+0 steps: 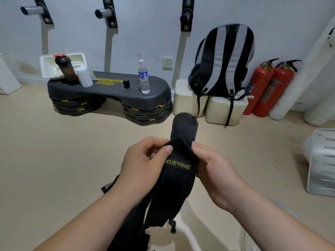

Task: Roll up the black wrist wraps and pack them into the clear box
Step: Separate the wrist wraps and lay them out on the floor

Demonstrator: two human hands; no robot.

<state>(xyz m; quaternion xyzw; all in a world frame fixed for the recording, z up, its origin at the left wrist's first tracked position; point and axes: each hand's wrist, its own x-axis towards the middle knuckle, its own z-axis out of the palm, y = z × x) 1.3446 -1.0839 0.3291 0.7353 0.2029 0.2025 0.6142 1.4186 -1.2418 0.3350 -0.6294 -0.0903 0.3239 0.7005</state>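
Observation:
A black wrist wrap (174, 189) with yellow lettering hangs between my hands in the middle of the view, its Velcro end sticking up above my fingers. My left hand (143, 163) pinches its left edge near the top, thumb on the front. My right hand (215, 171) grips its right edge. The wrap's long tail droops down toward my lap. A second black strap (108, 185) with white lettering peeks out behind my left wrist. A clear container (248, 240) shows partly at the bottom edge; I cannot tell if it is the box.
On the floor ahead stands a black step platform (108, 91) with a shaker bottle (66, 69), a white cup (84, 77) and a water bottle (144, 77). A striped backpack (223, 60) sits on cream blocks; two red fire extinguishers (268, 89) lean right. A white slatted panel (322, 162) lies far right.

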